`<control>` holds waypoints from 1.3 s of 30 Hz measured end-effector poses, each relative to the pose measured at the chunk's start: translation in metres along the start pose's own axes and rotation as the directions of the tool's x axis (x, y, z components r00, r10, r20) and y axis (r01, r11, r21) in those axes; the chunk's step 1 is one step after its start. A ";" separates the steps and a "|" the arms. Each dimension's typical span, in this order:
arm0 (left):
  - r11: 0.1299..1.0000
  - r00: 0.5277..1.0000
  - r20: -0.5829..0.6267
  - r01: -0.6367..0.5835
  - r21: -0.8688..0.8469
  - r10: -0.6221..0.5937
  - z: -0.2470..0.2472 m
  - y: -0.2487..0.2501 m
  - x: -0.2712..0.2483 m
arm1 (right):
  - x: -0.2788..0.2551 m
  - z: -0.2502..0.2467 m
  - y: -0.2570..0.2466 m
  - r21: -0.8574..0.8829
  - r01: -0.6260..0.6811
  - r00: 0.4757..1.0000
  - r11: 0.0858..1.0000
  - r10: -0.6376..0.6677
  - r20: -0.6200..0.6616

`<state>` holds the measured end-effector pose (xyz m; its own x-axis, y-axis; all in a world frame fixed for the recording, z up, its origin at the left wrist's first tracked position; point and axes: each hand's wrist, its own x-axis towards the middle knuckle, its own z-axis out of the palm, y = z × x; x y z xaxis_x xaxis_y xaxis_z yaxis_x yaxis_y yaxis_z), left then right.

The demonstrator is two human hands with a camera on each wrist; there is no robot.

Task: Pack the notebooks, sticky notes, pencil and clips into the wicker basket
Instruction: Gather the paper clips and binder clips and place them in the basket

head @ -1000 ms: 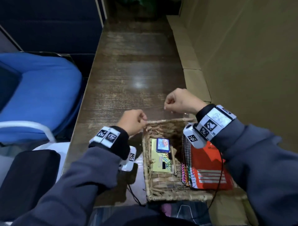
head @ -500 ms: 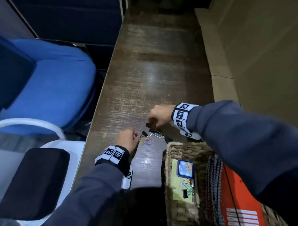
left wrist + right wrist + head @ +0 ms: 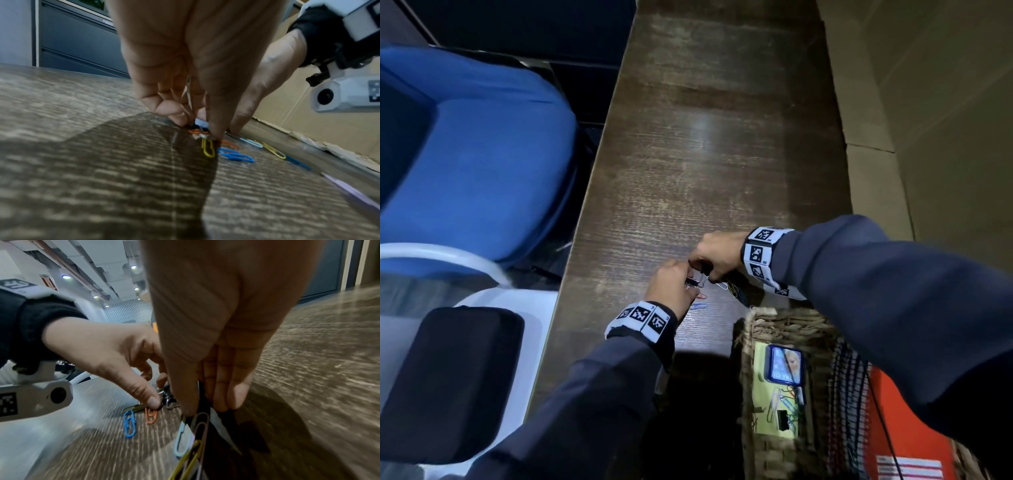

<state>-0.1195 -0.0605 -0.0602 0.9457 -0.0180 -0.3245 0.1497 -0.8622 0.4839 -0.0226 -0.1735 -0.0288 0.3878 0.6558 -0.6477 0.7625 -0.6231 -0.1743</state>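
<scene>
Loose coloured paper clips (image 3: 234, 155) and binder clips (image 3: 702, 281) lie on the wooden table just beyond the wicker basket (image 3: 774, 318). My left hand (image 3: 688, 282) pinches down on clips in the pile, its thumb (image 3: 153, 400) beside an orange clip (image 3: 151, 414). My right hand (image 3: 202, 412) grips a bunch of paper clips and a dark binder clip between thumb and fingers. In the basket lie yellow sticky notes (image 3: 762, 390) with clips on them, a small blue pad (image 3: 784, 363) and spiral notebooks, the top one orange (image 3: 914, 431). No pencil can be made out.
A blue chair (image 3: 482, 164) and a black armrest (image 3: 448, 377) stand left of the narrow table (image 3: 705, 154). Cardboard panels (image 3: 876, 205) line the table's right edge. The basket sits at the near right.
Both hands left the basket's far rim and moved left to the clip pile beyond it. They now close on clips and nearly touch each other. The head view swung left.
</scene>
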 end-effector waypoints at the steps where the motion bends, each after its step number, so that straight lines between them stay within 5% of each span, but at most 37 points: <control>1: 1.000 1.000 0.005 0.004 -0.001 -0.004 0.000 0.000 0.000 | 0.001 0.000 0.001 -0.004 -0.021 1.000 1.000 0.021 0.009; 10: 0.997 0.998 0.026 0.065 -0.029 -0.065 0.005 0.000 0.007 | -0.039 -0.039 0.010 0.155 -0.198 0.965 0.968 0.220 -0.142; 15: 0.999 0.999 0.030 0.043 0.003 -0.043 0.001 0.001 0.011 | -0.130 -0.063 0.004 0.443 -0.232 0.871 0.866 0.388 -0.302; 19: 0.997 0.998 0.007 0.057 -0.052 -0.057 -0.009 0.003 0.006 | -0.208 -0.033 -0.021 0.504 -0.197 0.799 0.841 0.436 -0.415; 26: 0.988 0.983 -0.145 -0.124 -0.091 0.110 -0.055 0.042 -0.033 | -0.220 0.076 -0.069 0.548 -0.294 0.874 0.783 0.453 -0.178; 29: 0.963 0.966 -0.006 -0.260 -0.072 0.260 -0.070 0.079 -0.064 | -0.202 0.117 -0.085 0.510 -0.387 0.880 0.768 0.473 -0.046; 32: 0.918 0.889 0.263 -0.396 0.031 0.375 -0.065 0.115 -0.098 | -0.189 0.140 -0.097 0.429 -0.458 0.866 0.779 0.499 0.018; 35: 0.850 0.802 0.463 -0.499 0.168 0.379 -0.037 0.143 -0.121 | -0.185 0.150 -0.101 0.417 -0.502 0.843 0.758 0.537 0.037; 39: 0.736 0.742 0.588 -0.587 0.336 0.324 0.003 0.172 -0.137 | -0.211 0.142 -0.084 0.542 -0.525 0.753 0.656 0.655 -0.063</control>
<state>-0.2240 -0.2078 0.0646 0.5801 -0.5899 -0.5617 -0.5421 -0.7943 0.2742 -0.2419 -0.3201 0.0170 0.8238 0.1127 -0.5556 0.0157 -0.9842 -0.1764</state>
